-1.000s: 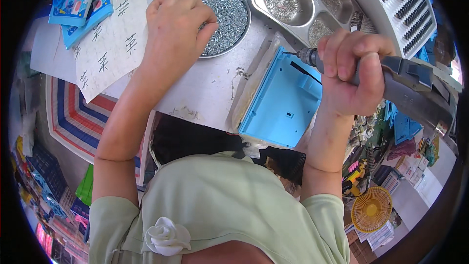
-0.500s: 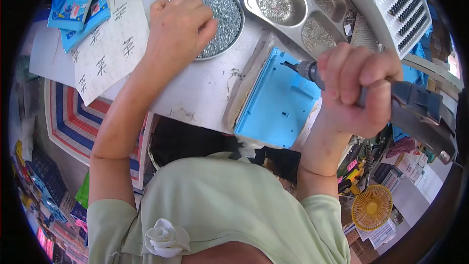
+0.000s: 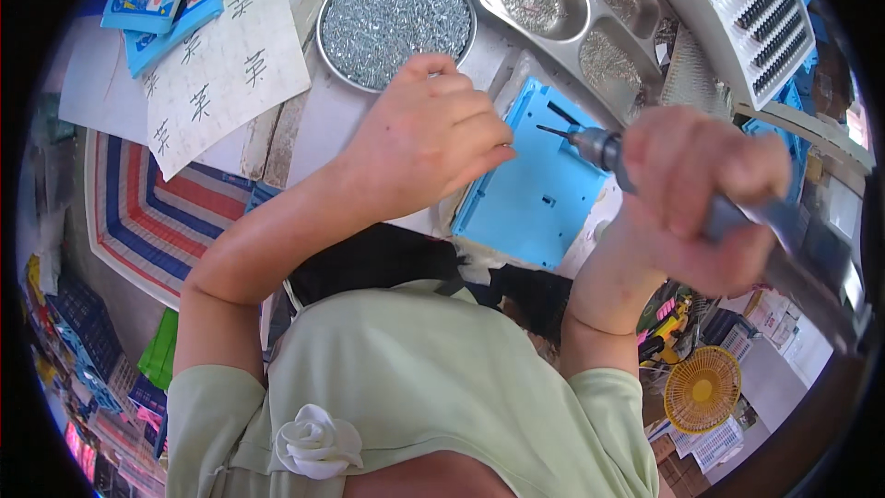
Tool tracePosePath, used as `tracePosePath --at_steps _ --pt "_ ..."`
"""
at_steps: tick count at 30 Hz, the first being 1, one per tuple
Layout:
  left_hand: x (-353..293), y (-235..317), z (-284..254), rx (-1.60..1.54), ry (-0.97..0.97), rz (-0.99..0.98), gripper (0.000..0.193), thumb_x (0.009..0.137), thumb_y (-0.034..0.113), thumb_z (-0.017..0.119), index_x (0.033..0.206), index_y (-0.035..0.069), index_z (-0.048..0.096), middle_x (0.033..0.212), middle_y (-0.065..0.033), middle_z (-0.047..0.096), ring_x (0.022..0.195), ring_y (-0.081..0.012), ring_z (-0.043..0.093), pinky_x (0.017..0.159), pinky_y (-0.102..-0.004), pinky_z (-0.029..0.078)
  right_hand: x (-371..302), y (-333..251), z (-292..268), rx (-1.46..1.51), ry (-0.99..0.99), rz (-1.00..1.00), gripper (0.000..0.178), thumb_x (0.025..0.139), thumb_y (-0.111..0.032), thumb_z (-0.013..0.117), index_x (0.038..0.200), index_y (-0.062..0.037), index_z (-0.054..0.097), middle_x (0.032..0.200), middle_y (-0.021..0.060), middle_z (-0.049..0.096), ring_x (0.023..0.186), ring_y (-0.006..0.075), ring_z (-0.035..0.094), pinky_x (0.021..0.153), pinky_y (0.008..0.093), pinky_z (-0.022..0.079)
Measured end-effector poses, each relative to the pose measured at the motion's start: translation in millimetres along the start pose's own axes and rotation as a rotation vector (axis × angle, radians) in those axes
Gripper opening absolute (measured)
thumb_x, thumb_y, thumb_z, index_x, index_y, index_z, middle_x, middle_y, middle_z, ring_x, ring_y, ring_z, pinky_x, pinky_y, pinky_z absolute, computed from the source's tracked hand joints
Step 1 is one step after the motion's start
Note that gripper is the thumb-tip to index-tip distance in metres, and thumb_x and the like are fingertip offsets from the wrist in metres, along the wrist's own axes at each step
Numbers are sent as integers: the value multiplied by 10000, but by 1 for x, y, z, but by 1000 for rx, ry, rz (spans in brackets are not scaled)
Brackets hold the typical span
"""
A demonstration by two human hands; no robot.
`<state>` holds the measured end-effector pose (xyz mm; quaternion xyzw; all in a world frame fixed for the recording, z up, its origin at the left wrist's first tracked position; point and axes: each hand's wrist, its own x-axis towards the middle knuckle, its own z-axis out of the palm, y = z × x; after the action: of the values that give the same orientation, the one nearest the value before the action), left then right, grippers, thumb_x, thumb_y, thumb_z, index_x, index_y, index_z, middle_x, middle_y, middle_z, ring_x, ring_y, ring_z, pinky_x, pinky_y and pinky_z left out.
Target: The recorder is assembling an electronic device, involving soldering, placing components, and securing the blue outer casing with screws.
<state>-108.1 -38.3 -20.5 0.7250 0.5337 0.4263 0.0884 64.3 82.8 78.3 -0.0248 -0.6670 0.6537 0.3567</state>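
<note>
My right hand (image 3: pixel 696 189) is wrapped tight around the power screwdriver (image 3: pixel 601 148), its tip over the blue plastic piece (image 3: pixel 525 198), which lies in front of me. My left hand (image 3: pixel 433 134) is bunched up by the piece's left side, but I can't tell if it pinches a little screw. I think I'm starting a screw, so next calls for lining up the tip.

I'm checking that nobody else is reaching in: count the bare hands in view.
2. The left hand is between the round metal dish and the blue plastic housing; the right hand is wrapped around the power screwdriver. No other hand shows.
</note>
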Motion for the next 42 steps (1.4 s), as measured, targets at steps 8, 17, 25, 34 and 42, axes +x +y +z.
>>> tracePosePath --at_steps 8,17,25,34,42 --pt "-7 10 -4 -7 17 36 174 746 128 831 844 103 689 787 -9 638 761 -209 600 926 -421 435 -12 -7 16 74 -121 -6 261 1040 -370 550 1081 -113 533 707 -43 540 585 100 496 623 292 400" --pt "-23 1 -14 68 2 157 143 785 112 809 845 94 681 764 -23 616 721 -221 592 902 -427 451 -33 -3 42 143 48 85 246 982 -276 654 1010 -61 539 677 -6 536 579 127 491 575 301 403" --pt "-37 -1 -29 71 -1 -91 204 823 177 789 757 98 613 707 -44 574 705 -261 587 816 -406 467 -50 15 59 -43 89 203 227 793 60 777 877 -16 580 728 58 617 626 108 561 563 243 444" --pt "-40 25 -10 -65 -73 -68 149 793 106 789 879 109 667 815 -6 640 828 -205 634 1051 -485 370 -43 -6 55 23 168 126 316 857 -226 825 895 -45 569 672 21 588 579 152 561 549 315 447" --pt "-43 28 -6 -54 -69 -46 155 775 122 798 883 112 687 794 8 648 817 -189 636 1075 -508 361 -42 -8 55 52 30 71 273 1021 -342 627 1034 -76 570 649 -23 548 526 135 517 562 317 417"
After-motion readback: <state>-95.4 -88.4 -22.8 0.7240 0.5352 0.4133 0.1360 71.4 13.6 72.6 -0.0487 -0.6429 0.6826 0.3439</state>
